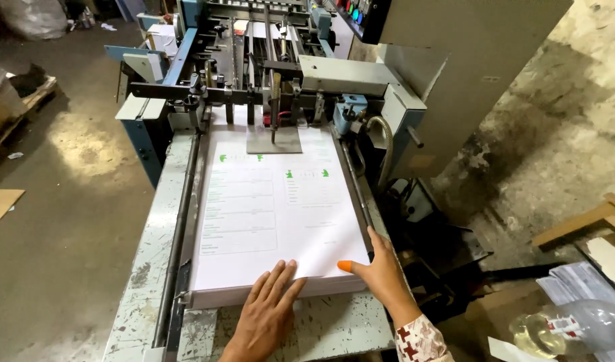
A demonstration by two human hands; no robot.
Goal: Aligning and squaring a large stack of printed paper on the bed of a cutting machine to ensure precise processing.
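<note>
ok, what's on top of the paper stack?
On the paper stack: a grey metal plate at the far end, and both hands' fingers at the near edge. Any print beneath the plate is covered.

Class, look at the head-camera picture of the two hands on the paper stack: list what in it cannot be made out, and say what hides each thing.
- Left hand: wrist cut off by the bottom edge.
- Right hand: fingers curl over the side of the paper stack, hidden.
- Print on the top sheet: too small to read.
- Far end of the stack: hidden under the metal plate and feeder parts.
- Clear bottle: blurred, partly cut off.
</note>
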